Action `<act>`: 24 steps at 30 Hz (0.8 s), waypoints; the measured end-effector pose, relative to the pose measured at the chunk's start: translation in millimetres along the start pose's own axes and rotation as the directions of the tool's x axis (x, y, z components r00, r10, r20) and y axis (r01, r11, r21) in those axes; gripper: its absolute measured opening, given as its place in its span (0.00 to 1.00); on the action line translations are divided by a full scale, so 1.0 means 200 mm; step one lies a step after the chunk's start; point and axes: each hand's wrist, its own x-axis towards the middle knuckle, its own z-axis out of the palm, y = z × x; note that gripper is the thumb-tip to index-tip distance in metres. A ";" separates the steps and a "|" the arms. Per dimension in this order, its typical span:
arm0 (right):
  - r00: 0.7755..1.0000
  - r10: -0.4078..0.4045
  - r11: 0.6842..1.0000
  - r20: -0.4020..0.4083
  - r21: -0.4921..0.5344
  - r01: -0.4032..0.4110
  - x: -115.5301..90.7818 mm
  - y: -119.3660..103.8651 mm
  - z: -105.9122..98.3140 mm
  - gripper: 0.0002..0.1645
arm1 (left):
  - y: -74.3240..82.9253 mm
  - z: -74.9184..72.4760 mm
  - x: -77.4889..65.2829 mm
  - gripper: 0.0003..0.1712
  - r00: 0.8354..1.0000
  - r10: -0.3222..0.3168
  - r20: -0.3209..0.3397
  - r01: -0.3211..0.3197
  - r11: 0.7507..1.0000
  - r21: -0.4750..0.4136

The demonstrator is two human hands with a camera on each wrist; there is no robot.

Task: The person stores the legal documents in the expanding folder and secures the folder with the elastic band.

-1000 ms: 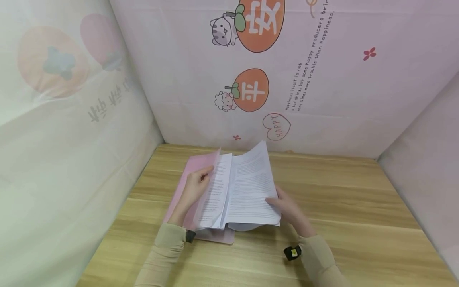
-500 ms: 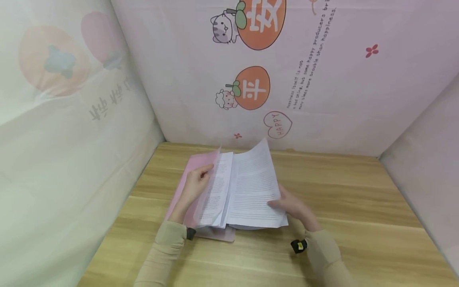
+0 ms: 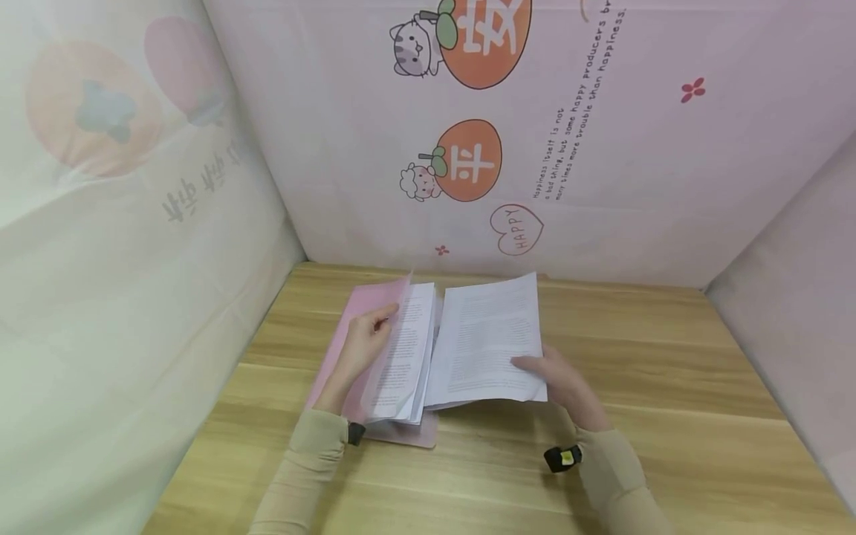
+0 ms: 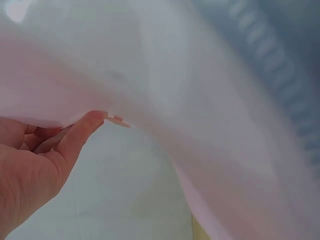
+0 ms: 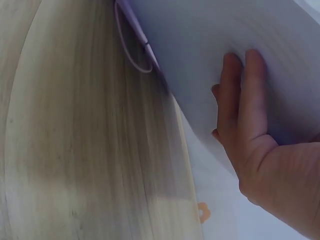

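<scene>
A pink translucent folder (image 3: 369, 297) lies spread on the table, and my left hand (image 3: 364, 343) pinches the edge of its lifted cover. Just beyond those fingertips, the left wrist view shows a small peach-coloured tab (image 4: 119, 121) at the cover's edge. Printed pages (image 3: 404, 353) stand inside the folder, beside the cover. To their right my right hand (image 3: 562, 383) holds several printed sheets (image 3: 491, 338), thumb on top and the other fingers underneath. Those fingers (image 5: 254, 95) show against the paper's underside in the right wrist view. The sheets lean away from the other pages, leaving a narrow gap.
The wooden table (image 3: 642, 357) extends right of and in front of the folder. Behind it rises a printed cloth wall (image 3: 602, 238), with another cloth wall (image 3: 134, 297) on the left. A thin elastic loop (image 5: 127, 55) hangs at the folder's edge.
My right hand has moved to the right with the sheets, which now lie flatter and stand apart from the other pages. My left hand keeps its pinch on the cover.
</scene>
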 end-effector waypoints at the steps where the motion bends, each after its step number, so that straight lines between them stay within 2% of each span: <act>1: 1.000 0.005 1.000 0.000 0.008 -0.005 0.00 0.00 0.00 0.35 | 0.00 0.00 0.00 0.24 1.000 0.000 -0.001 0.000 1.000 0.002; 3: 1.000 0.005 1.000 0.007 0.029 -0.006 0.00 -0.02 0.01 0.35 | 0.00 -0.01 0.00 0.24 1.000 -0.002 -0.001 0.002 1.000 -0.001; 13: 0.998 -0.061 0.998 0.021 0.008 0.061 -0.01 -0.07 0.01 0.35 | 0.01 -0.02 0.00 0.24 1.000 -0.001 0.002 0.001 1.000 -0.002; 20: 0.998 -0.065 0.998 -0.021 -0.027 0.064 -0.04 -0.10 -0.01 0.37 | 0.01 -0.02 0.00 0.24 1.000 -0.021 0.005 0.021 1.000 -0.006; 24: 0.996 -0.086 0.996 -0.020 -0.005 0.085 -0.07 -0.12 -0.03 0.36 | 0.01 -0.03 0.00 0.25 1.000 -0.027 0.015 0.027 1.000 -0.009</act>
